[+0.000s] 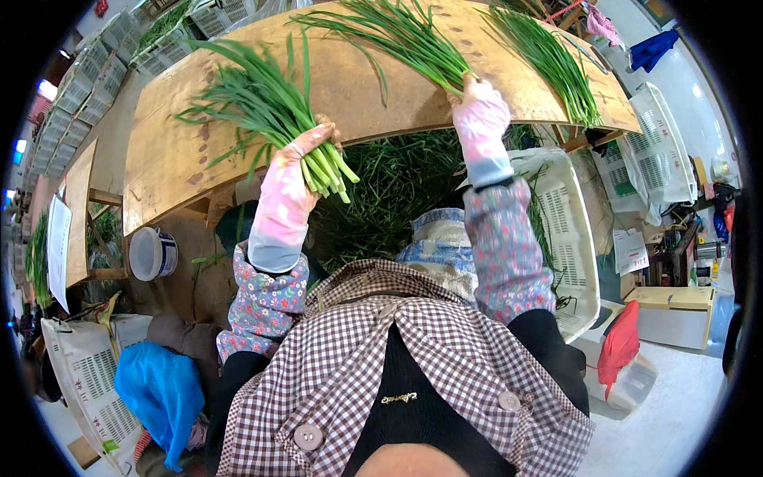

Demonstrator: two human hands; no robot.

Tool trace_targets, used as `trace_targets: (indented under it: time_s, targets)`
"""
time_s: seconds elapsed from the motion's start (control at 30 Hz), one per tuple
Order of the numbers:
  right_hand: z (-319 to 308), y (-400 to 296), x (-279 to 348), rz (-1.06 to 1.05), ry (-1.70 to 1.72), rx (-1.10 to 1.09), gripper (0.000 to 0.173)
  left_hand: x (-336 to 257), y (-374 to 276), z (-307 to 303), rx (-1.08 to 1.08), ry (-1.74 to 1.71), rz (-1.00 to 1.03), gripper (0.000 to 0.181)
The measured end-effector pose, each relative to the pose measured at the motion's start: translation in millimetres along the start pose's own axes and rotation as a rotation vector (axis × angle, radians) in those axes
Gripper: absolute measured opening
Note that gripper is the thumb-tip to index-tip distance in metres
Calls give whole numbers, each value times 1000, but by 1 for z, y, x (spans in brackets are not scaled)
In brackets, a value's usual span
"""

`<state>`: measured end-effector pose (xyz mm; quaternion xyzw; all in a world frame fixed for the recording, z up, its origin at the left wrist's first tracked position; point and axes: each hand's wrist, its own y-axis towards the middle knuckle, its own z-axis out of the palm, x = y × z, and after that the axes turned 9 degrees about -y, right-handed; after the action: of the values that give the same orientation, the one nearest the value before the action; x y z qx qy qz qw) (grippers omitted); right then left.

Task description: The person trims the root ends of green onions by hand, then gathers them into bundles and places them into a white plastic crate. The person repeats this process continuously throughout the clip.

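Observation:
My left hand (292, 170), in a thin pinkish glove with the fingers showing brown, is closed around a thick bunch of green chives (271, 107). Their pale cut ends stick out below the fist, and the leaves fan over the table to the upper left. At the table's near edge, my right hand (484, 110), gloved too, grips the stem ends of a second bunch of chives (411, 45), whose leaves lie along the board. Farther right rests a third bunch (557, 68), its stem ends aligned near the table's right end.
The curved-looking wooden table (173, 143) spans the view. Loose green leaves (381, 197) heap below its edge. A white plastic crate (566, 238) stands by my right arm, a white bucket (153, 253) at the left. Blue plastic (158, 381) hangs by another crate (89, 369).

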<state>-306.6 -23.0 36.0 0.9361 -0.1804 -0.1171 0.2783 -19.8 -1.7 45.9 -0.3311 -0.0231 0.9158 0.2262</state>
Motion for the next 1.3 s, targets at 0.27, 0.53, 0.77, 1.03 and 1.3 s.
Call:
trace_targets:
  time_s: [0.27,0.53,0.77,1.03,1.3]
  targets:
    - [-52,-6,22,336,1816,838,29,-9,-8,-12,16,-97,115,16]
    - [-74,-81,48,85,1511,814,24,21,-2,-11,-122,-79,16,27]
    - [-34,-14,2,-27,494,71,28,0,-22,0,165,-83,165,24]
    - [20,56,-42,27,154,48,22,-6,-14,-4,146,-180,87,22]
    - [-66,-85,53,39,939,-30,14,19,-5,1,-62,-67,9,22]
